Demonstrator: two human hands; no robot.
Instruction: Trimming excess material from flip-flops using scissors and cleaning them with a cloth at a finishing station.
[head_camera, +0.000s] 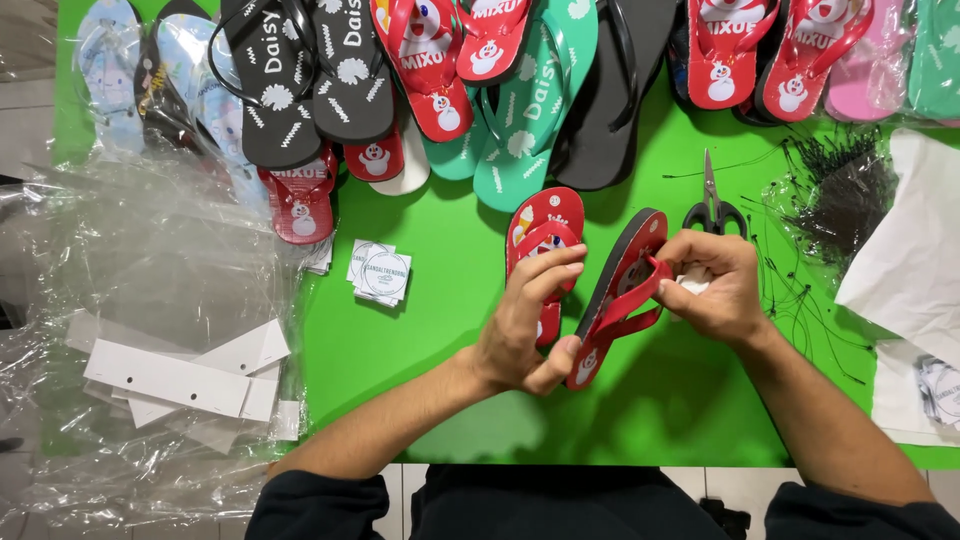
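Near the front edge of the green worktop (440, 330), the left hand (525, 325) is clenching its grip on the toe end of a red rubber flip-flop with a black sole (622, 295), tilted on edge. The right hand (718, 285) is pinching its red strap together with something small and white. Its matching red flip-flop (542, 235) is lying flat just beside, while round white paper tags (381, 272) are waiting toward the left and black-handled scissors (713, 208) are lying behind.

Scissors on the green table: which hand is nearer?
Right. The right hand sits just below the scissors, nearly touching the handles; the left hand is farther away, across the held red flip-flop.
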